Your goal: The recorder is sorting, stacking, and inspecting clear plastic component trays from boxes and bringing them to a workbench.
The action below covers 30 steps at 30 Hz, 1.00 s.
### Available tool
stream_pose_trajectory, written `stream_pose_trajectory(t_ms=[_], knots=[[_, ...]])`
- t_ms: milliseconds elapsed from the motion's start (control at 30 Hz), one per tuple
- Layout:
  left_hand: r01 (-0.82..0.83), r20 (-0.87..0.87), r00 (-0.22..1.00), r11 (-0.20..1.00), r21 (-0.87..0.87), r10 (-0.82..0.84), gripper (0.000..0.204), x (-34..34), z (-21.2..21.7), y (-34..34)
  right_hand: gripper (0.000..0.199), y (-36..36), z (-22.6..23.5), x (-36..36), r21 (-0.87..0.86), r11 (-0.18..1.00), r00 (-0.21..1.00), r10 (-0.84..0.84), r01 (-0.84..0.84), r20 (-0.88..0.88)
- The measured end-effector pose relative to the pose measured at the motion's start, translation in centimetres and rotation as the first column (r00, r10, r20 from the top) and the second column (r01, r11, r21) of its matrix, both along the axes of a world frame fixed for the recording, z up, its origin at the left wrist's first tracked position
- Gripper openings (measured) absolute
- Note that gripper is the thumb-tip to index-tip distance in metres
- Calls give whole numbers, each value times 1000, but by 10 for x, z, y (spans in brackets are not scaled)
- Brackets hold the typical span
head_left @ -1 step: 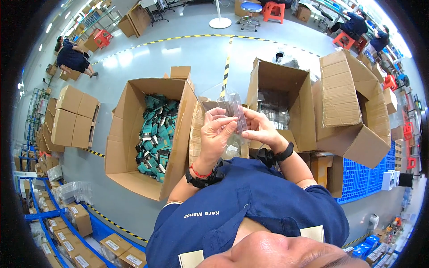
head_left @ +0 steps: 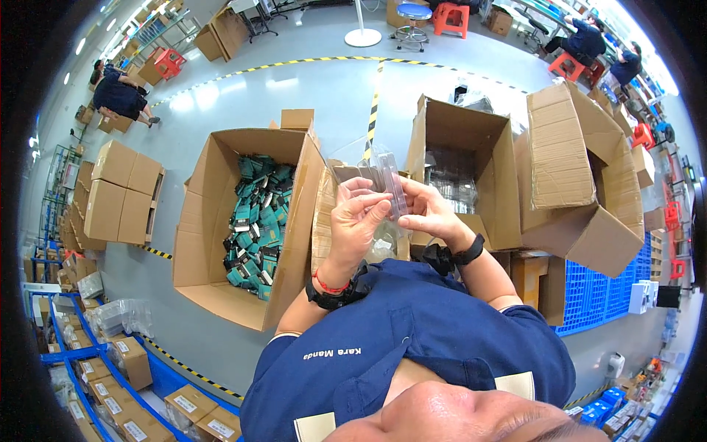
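Both my hands are raised in front of my chest around a small clear plastic case [head_left: 391, 186]. My left hand [head_left: 356, 219], with a red string and a black watch at the wrist, pinches the case's left edge. My right hand [head_left: 429, 212], wearing a black wristband, grips it from the right. The case is upright and see-through; I cannot tell what is inside it. Just left of my hands stands an open cardboard box [head_left: 197, 221] filled with several teal packets [head_left: 258, 214]. Behind my hands is a second open box [head_left: 479, 132] holding clear plastic pieces [head_left: 451, 175].
A large carton with raised flaps [head_left: 571, 169] stands to the right, over a blue crate [head_left: 611, 291]. Closed cartons [head_left: 121, 193] are stacked at the left. Shelves with small boxes [head_left: 110, 368] fill the lower left. Other people sit far back left [head_left: 118, 92] and far back right [head_left: 593, 40].
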<state>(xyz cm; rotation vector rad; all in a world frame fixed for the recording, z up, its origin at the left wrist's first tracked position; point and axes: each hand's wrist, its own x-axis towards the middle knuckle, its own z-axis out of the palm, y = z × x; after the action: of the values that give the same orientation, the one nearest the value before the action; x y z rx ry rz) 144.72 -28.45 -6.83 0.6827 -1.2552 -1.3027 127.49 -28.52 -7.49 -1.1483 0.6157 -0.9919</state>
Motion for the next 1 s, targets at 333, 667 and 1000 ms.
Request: stream_pose_trajectory(t_ms=[333, 667, 1000], knots=[[-74, 76, 994, 997, -10, 75, 13, 2, 1, 0, 77, -2, 2, 4, -5, 1000, 1000, 24, -24, -3], [-144, 42, 989, 988, 47, 142, 11, 8, -2, -1, 66, -7, -3, -2, 47, 992, 993, -113, 115, -34], [-190, 23, 982, 980, 65, 189, 4, 4, 1, 0, 81, -2, -2, 14, -266, 923, 903, -345, 277, -257]])
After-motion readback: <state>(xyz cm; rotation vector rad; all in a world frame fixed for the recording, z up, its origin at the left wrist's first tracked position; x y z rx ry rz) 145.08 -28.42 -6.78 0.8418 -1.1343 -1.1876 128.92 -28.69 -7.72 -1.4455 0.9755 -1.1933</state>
